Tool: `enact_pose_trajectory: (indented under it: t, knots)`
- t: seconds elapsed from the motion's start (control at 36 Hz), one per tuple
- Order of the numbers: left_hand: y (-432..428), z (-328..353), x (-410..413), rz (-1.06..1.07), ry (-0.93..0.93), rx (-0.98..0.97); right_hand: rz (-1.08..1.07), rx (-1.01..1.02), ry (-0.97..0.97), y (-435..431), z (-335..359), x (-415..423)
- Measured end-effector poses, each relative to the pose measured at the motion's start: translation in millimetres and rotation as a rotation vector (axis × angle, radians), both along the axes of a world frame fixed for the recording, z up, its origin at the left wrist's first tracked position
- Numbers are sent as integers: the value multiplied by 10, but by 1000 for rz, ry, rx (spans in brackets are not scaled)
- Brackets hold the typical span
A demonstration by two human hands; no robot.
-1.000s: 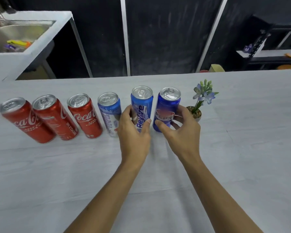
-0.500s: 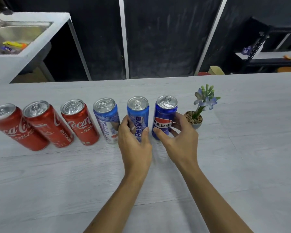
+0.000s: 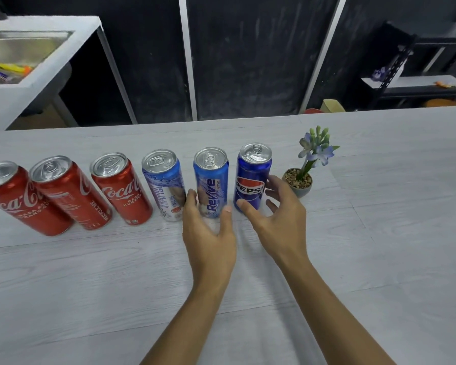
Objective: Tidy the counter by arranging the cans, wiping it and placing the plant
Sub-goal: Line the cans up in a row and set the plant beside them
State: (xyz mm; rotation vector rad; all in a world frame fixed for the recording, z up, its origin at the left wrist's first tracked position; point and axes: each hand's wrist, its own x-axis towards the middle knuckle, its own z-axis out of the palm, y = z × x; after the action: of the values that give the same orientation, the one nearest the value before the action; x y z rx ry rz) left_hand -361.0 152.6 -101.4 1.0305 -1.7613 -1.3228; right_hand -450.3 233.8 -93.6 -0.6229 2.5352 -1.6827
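Observation:
Six cans stand in a row on the pale wood-grain counter: three red Coca-Cola cans, a white-and-blue can, a blue Revive can and a dark blue Pepsi can. My left hand cups the base of the Revive can, with thumb and forefinger on either side of it. My right hand is beside the Pepsi can with its fingers spread; only the thumb tip is near the can's base. A small potted plant with blue flowers stands just right of that hand.
The counter's far edge runs behind the cans, with dark wall panels beyond. A white unit with a steel sink is at the far left. Dark shelving stands at the far right.
My right hand has let go of the Pepsi can and spread its fingers. Both hands have drawn back a little toward me, and the left one now sits lower on the Revive can.

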Motion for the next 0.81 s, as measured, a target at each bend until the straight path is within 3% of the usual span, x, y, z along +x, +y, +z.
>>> enact_pose_trajectory:
  t: [0.19,0.36,0.56,0.81]
  knots:
    - [254,30,410,-50,-84,26,-2,57,-44,328,-25,203]
    - [349,137,645,-300,-191,-68,34,248,-31,665,26,274]
    - [411,268,525,-532,-267,-147,63,350,6,1004,-2,95]
    - [495,210,144,-691,-325,-261,92,325,57,1240,-15,-334]
